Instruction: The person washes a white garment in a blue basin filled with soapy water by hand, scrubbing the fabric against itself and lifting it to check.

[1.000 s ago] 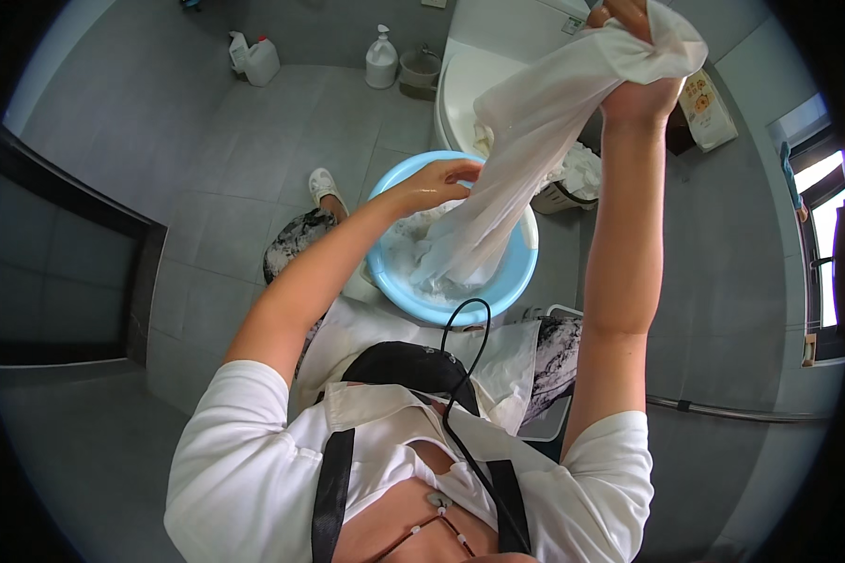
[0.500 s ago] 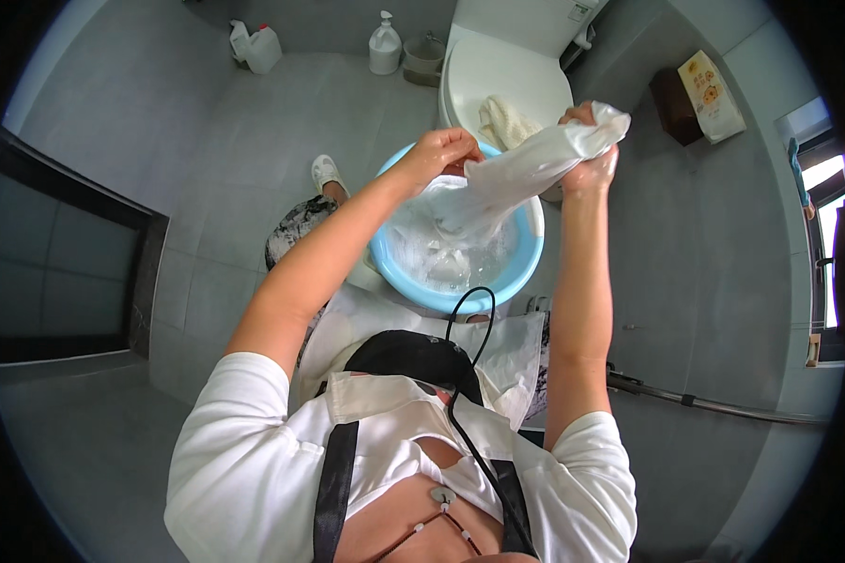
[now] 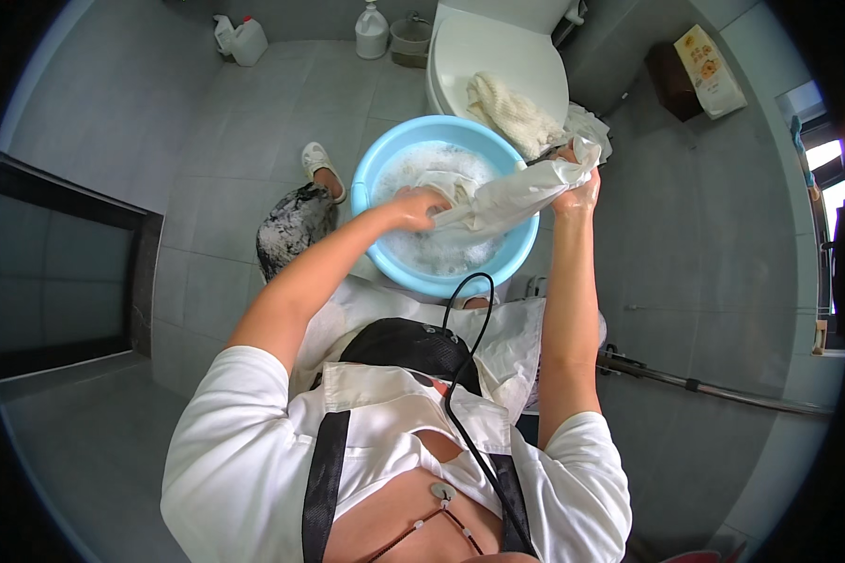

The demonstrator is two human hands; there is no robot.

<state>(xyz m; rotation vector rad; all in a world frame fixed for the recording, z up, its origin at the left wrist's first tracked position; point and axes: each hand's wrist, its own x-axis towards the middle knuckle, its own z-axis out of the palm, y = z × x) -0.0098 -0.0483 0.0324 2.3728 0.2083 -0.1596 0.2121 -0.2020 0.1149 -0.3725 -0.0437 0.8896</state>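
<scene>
A light-blue basin [image 3: 391, 143] of sudsy water stands on the floor in front of me. Stretched across it is a wet white cloth [image 3: 512, 202], probably a garment, its lower end in the suds. At the basin's right rim, my right hand [image 3: 577, 188] is closed around the bunched upper end, with a fold sticking out above the fist. My left hand [image 3: 419, 208] is low inside the basin, fingers curled at the cloth's other end; the fingertips are partly hidden by fabric and foam.
Just behind the basin is a white toilet [image 3: 498, 58]. A cream knit cloth [image 3: 509, 113] hangs over its front, with more pale fabric [image 3: 587, 129] beside it. Along the back wall stand a pump bottle [image 3: 372, 33], a small bucket [image 3: 410, 39] and a white jug [image 3: 249, 42].
My right hand has come down a little with its end of the cloth. My left hand has dropped from above the far rim into the basin, and the cloth now hangs lower.
</scene>
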